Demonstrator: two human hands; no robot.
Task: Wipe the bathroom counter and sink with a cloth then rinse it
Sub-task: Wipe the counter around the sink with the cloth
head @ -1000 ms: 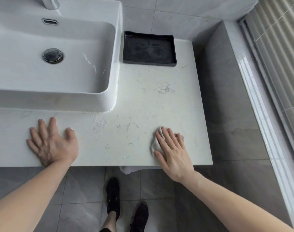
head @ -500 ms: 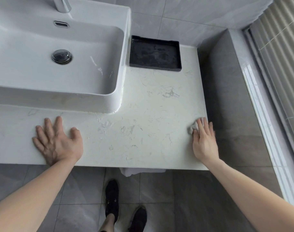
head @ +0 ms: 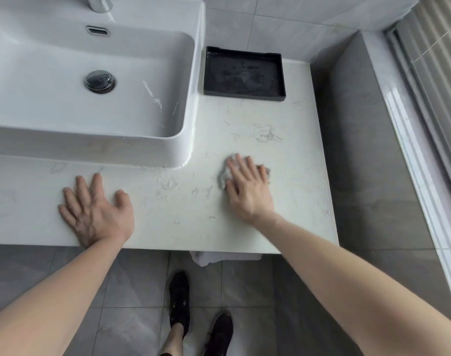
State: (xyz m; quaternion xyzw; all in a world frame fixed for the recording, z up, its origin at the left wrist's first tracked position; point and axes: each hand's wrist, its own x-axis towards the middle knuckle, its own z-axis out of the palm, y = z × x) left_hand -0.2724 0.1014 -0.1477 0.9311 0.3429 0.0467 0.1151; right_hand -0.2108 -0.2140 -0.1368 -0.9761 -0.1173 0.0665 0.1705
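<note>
Right hand [head: 247, 187] presses cloth [head: 225, 174] flat — on counter [head: 283, 176].

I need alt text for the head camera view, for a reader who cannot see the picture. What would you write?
A person's right hand presses a grey cloth flat on a white bathroom counter, while the left hand rests flat, fingers spread, in front of the white sink. A black tray sits at the back of the counter, beside the sink.

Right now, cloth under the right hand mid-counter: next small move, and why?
Probably sweep the cloth away from the body toward the black tray. The right hand presses it flat, and smudges show on the counter just beyond. The left hand braces near the front edge.
</note>
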